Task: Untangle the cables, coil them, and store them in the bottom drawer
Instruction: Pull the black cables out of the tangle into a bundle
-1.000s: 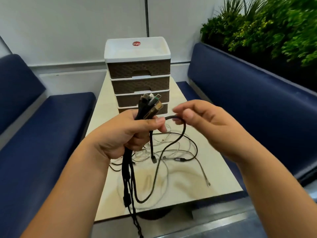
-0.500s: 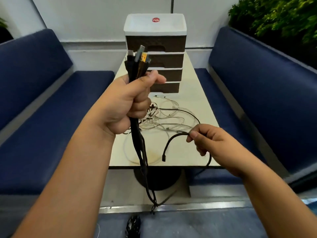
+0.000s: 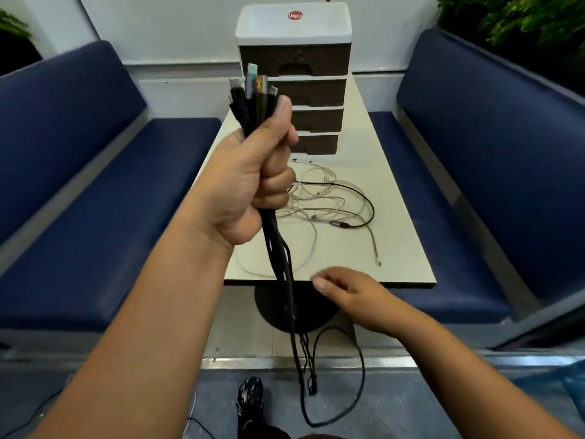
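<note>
Currently left hand (image 3: 253,182) clenches a bundle of black cables (image 3: 280,261), plugs up, tails dangling to the floor. Right hand (image 3: 351,296) hangs below the table (image 3: 408,248) edge, fingers loosely curled, apparently empty. White cables (image 3: 319,201) lie tangled near the drawer unit (image 3: 294,80), bottom drawer (image 3: 311,144) closed. Risk: dangling tails knot or snag underfoot during coiling.

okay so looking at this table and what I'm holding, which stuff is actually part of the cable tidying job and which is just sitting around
Part of the job:
- bundle of black cables, gripped in the left hand
- tangle of white and black cables on the table
- drawer unit, bottom drawer closed
- right hand, near the hanging cables

Just lying about:
- blue benches
- plants
</note>
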`<state>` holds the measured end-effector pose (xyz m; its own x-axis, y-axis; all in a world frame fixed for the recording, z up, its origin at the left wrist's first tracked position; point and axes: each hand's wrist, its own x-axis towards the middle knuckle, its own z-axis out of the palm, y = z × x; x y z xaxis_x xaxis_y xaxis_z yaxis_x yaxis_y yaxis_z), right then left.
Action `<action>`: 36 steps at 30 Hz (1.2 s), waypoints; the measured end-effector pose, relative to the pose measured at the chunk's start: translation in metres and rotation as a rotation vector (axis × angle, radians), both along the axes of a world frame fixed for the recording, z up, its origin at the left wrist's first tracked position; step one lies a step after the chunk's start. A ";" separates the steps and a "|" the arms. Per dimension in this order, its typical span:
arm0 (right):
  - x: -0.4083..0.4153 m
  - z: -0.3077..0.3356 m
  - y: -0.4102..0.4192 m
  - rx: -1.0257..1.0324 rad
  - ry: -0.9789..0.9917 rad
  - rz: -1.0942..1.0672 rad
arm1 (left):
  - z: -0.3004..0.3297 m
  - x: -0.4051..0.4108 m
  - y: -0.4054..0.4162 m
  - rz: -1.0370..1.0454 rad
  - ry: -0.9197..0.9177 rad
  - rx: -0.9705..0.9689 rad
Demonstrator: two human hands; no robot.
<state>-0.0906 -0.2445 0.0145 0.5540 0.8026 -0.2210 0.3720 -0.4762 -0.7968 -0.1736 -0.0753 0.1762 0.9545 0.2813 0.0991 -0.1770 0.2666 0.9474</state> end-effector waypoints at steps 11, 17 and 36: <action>-0.055 0.016 0.044 0.467 0.371 -0.115 | 0.000 0.005 -0.005 0.107 -0.079 -0.268; -0.051 -0.005 0.048 0.336 0.315 -0.062 | -0.004 0.001 0.023 0.184 -0.116 -0.413; 0.130 -0.067 0.061 -0.342 -0.468 -0.445 | -0.034 0.042 0.120 0.231 0.048 -0.434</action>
<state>0.0397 -0.1831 -0.0530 0.9095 0.4080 -0.0798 0.3503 -0.8555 -0.3813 -0.1311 0.0446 0.1425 0.8629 0.4917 -0.1166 -0.2370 0.5976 0.7660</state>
